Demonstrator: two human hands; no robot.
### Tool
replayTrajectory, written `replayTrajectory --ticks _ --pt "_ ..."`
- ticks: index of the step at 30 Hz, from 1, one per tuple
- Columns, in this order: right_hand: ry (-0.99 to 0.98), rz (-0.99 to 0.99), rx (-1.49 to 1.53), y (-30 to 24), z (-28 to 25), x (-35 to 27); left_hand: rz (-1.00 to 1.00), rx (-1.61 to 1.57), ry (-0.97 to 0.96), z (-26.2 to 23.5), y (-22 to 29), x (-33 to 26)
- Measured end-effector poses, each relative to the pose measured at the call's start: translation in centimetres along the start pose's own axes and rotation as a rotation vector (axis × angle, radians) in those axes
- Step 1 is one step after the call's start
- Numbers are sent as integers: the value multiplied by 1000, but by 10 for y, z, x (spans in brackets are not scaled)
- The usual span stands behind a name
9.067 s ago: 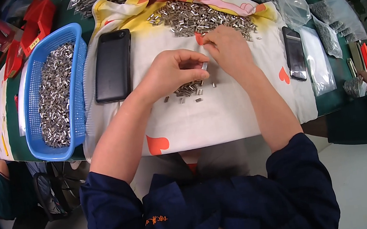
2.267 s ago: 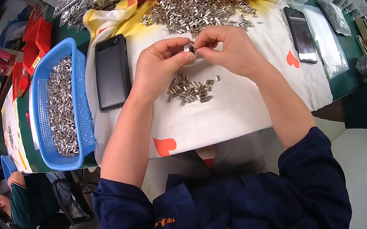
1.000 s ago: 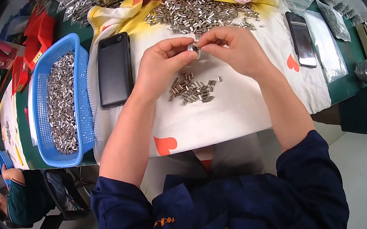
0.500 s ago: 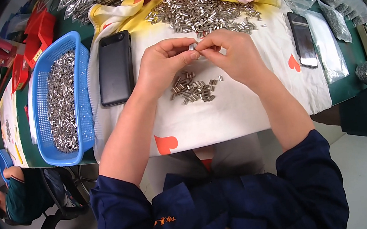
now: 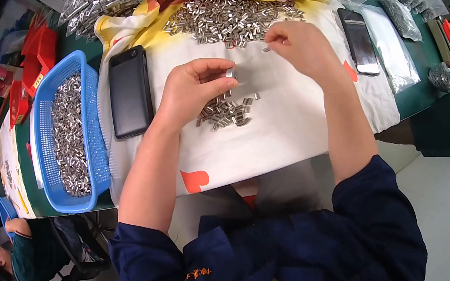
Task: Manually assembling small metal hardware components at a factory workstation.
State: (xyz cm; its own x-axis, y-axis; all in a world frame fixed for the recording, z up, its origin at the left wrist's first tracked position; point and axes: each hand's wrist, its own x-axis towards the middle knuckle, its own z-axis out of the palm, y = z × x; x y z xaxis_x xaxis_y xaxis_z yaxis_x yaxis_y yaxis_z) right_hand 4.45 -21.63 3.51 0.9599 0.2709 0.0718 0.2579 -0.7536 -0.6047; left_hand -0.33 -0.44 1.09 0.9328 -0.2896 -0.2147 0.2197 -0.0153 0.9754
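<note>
Right hand has moved away from left hand, toward the big heap of metal cylinders. Left fingers are narrow, holding a silver piece above the small heap. Just below and left of the right fingertips is 1 small cylinder, its long axis roughly sideways (whether these fingers grip it, I cannot tell); right hand is nearer to it.
</note>
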Motion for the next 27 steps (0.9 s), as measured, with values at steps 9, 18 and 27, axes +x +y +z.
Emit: replayTrajectory --ticks 9,18,27 --pt "-50 -50 156 -19 15 -5 74 -188 51 -6 -5 4" --pt "-134 -132 491 -32 23 -12 108 -250 37 -8 -9 7" --pt "-83 -169 461 -33 26 -13 94 -244 41 -9 -10 6"
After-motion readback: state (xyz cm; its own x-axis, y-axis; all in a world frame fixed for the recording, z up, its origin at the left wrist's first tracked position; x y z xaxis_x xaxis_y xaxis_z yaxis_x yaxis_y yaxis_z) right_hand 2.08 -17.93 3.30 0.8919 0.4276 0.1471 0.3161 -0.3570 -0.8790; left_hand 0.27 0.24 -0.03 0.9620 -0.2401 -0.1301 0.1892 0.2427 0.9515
